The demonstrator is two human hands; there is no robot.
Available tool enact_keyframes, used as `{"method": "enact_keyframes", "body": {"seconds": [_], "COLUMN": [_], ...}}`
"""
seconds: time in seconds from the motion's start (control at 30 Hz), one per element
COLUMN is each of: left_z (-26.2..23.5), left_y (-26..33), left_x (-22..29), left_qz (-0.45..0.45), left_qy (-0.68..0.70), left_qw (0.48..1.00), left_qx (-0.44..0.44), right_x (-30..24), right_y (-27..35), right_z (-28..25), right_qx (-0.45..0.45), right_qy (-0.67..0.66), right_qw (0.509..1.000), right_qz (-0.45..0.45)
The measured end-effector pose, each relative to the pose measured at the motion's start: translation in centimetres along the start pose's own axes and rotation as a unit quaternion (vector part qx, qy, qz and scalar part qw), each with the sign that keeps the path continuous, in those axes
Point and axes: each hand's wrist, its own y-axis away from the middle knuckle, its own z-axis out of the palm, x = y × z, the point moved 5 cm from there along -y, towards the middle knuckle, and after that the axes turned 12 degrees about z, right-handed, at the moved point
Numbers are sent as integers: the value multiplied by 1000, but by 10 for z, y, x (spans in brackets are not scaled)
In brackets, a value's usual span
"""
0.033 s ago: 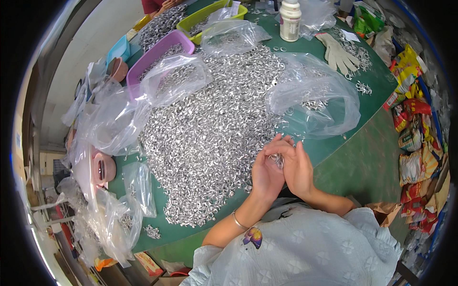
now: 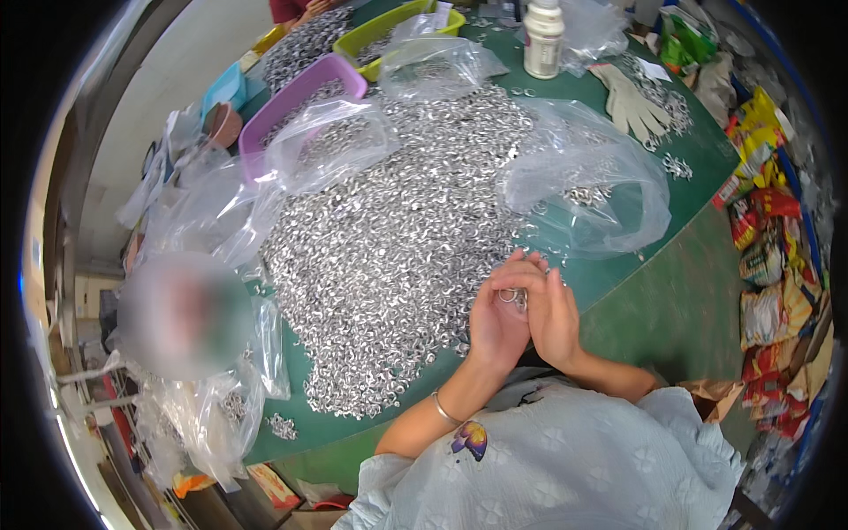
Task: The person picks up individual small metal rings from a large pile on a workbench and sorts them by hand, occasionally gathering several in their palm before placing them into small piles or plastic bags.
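Both hands meet at the near edge of the ring pile (image 2: 389,256), left hand (image 2: 496,325) and right hand (image 2: 555,316) pinching what seems a small metal ring (image 2: 510,297) between fingertips, raised clear of the table (image 2: 671,300) for handling.

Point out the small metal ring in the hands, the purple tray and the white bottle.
small metal ring (image 2: 508,296), head view, its rim between the fingertips.
purple tray (image 2: 265,119), head view, its near rim.
white bottle (image 2: 542,44), head view, its body.
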Motion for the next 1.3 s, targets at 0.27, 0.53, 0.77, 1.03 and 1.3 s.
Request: {"method": "enact_keyframes", "body": {"seconds": [0.27, 0.53, 0.77, 1.03, 1.3], "left_z": [-24, -65, -132, -173, -103], "left_y": [25, 78, 184, 268, 205], "left_x": [50, 164, 277, 435, 270], "left_qz": [11, 282, 530, 676, 486], "left_qy": [21, 74, 209, -46, -552], "left_qw": [991, 940, 776, 596, 614], "left_qx": [130, 175, 269, 431, 287], "right_x": [-19, 8, 24, 29, 45], "right_y": [9, 5, 3, 7, 17], "right_z": [1, 11, 32, 43, 75], "right_qx": [-3, -116, -215, -272, -253], "right_qy": [79, 183, 200, 276, 405], "right_qw": [991, 974, 947, 912, 876], "right_qz": [-105, 66, 133, 134, 62]}}
